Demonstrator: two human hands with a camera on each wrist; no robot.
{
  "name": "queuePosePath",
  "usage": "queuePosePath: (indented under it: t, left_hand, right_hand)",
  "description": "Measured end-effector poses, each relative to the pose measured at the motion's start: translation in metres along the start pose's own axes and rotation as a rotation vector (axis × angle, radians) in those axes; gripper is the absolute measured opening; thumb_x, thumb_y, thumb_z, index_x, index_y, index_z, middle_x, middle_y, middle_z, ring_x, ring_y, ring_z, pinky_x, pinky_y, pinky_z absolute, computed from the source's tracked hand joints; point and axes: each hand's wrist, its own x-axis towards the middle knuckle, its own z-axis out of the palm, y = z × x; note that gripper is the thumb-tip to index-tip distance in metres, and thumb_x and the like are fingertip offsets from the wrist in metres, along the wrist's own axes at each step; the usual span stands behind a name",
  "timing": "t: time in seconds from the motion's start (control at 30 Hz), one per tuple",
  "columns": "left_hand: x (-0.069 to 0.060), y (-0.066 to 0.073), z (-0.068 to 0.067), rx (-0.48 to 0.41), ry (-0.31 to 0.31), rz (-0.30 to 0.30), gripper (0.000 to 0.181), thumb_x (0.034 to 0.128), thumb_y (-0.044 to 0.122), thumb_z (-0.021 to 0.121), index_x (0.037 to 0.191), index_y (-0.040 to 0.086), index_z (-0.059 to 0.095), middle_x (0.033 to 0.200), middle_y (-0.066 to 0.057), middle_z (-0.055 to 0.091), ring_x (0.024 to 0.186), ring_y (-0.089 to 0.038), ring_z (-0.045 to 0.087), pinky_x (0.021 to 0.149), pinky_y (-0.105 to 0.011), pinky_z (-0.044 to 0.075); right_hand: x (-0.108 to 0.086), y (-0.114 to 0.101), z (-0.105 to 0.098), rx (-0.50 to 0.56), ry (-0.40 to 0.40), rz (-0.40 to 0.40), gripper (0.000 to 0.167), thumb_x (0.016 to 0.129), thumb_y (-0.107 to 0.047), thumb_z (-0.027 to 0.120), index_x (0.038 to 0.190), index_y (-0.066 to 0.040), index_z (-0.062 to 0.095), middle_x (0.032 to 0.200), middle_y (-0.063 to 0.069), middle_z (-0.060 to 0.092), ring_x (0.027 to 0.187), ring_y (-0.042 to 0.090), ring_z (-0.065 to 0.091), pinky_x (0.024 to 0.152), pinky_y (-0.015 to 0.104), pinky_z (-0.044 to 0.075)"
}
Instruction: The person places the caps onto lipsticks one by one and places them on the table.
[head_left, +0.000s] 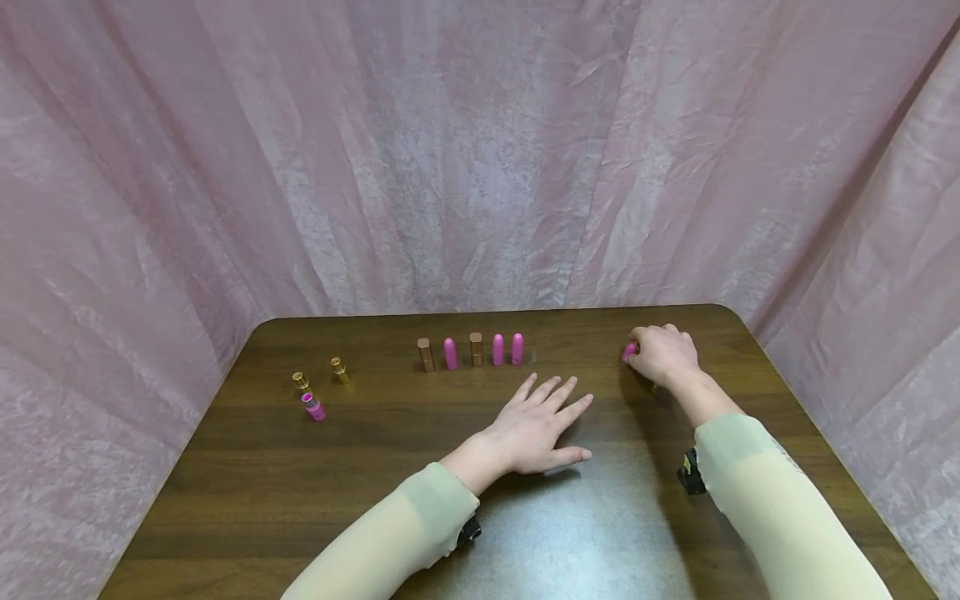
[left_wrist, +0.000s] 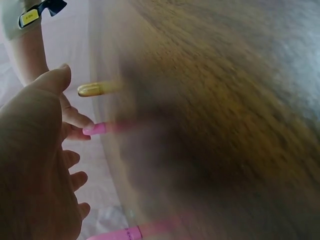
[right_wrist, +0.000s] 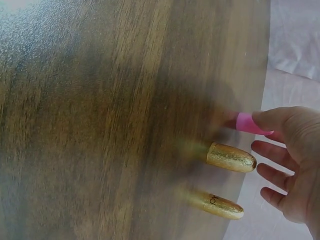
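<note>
My right hand is at the right back of the table, pinching a pink lipstick tube between thumb and index finger. Beside it in the right wrist view stand two gold lipstick tubes, mostly hidden by the hand in the head view. The left hand is held palm down over the middle of the table, fingers straight and spread, holding nothing. Beyond its fingertips stand two pink lipstick tubes, a rose-gold tube, another pink tube and a second rose-gold tube, in a row.
At the left of the wooden table are two small gold pieces and one magenta piece with a silver part. Pink velvet curtain hangs close behind the back edge and at the sides.
</note>
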Motion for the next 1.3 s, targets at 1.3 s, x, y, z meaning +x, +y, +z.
queuePosePath:
  t: [1.3]
  left_hand:
    - [-0.021, -0.013, -0.007, -0.075, 0.001, -0.014, 0.084, 0.0981, 0.076, 0.033, 0.165, 0.028, 0.018, 0.17, -0.005, 0.016, 0.155, -0.027, 0.017, 0.124, -0.053, 0.01]
  right_hand:
    - [-0.017, -0.026, -0.003, 0.084, 0.171, -0.197, 0.015, 0.084, -0.004, 0.069, 0.096, -0.01, 0.074, 0.091, 0.0, 0.074, 0.098, 0.037, 0.06, 0.092, 0.055, 0.043]
